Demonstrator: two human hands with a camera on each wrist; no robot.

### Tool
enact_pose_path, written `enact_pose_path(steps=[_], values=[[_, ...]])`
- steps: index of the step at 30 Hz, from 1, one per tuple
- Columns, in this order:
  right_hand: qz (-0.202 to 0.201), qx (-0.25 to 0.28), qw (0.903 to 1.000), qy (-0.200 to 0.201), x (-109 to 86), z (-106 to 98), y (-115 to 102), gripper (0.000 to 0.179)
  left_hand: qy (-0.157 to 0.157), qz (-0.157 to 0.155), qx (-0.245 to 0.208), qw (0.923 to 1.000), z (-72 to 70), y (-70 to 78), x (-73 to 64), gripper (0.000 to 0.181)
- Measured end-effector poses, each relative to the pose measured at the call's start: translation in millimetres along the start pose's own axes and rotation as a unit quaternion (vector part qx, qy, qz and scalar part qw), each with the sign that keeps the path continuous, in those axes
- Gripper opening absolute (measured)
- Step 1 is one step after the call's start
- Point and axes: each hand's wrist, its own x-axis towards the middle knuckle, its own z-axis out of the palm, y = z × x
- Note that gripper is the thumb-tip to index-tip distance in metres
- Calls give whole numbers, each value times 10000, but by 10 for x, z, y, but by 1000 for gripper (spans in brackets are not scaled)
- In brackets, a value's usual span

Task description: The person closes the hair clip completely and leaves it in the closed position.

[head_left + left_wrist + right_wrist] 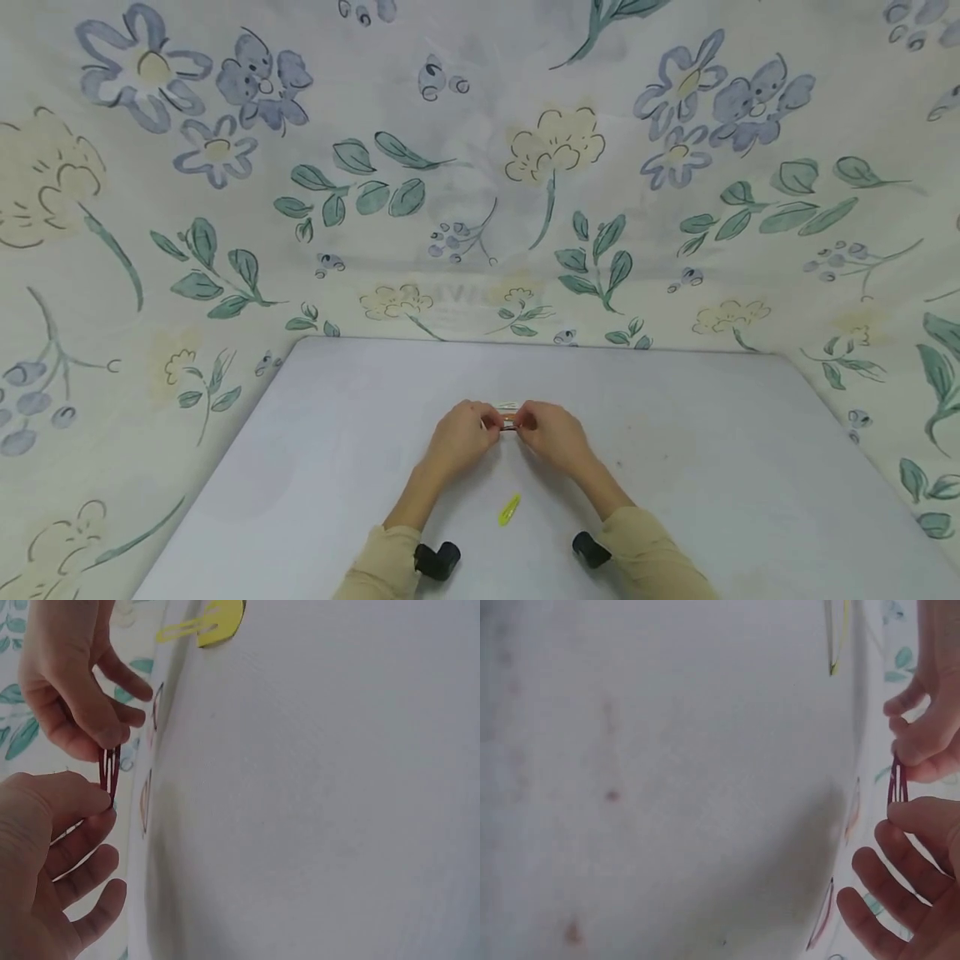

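A dark red snap hair clip (pixel 109 776) is stretched between both hands, just above the table. My left hand (pixel 457 442) pinches one end between thumb and index finger, its other fingers spread loosely in the left wrist view. The opposite end is pinched by the thumb and index finger of my right hand (pixel 557 435). Slots along the clip show in the right wrist view. Closer to the body, between the forearms, a yellow snap hair clip (pixel 509 509) lies on the table. Just past the fingertips is an orange clip (pixel 510 416), partly hidden by the hands.
A pale clip (pixel 507 406) lies beyond the hands. Everything rests on a white table (pixel 360 400), whose far edge meets a flower-patterned cloth (pixel 480 283). Black wrist devices (pixel 437 562) sit at both beige sleeves (pixel 382 567).
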Motion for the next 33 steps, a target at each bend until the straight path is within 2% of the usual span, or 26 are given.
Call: enact_pose_path(steps=[3,9,13,19,25,33], values=[[-41,-204,9998,48,52,51,14,9,-22,-26,-3,10000,8,-29,40,5],[-406,-851,9954,195,101,150,41,9,-156,-1,58,9999,84,-128,78,5],[-472,-949,9943,115,114,161,30,8,-153,-52,169,9997,117,-167,85,5],[-403,-997,9942,79,114,147,35,9,-128,-136,74,9998,111,-164,93,6],[-208,-829,9963,-60,88,117,41,10,-21,-182,61,9998,105,-169,54,7],[396,118,9990,-145,-13,-2,100,14,57,-132,13,9999,50,-126,-21,13]])
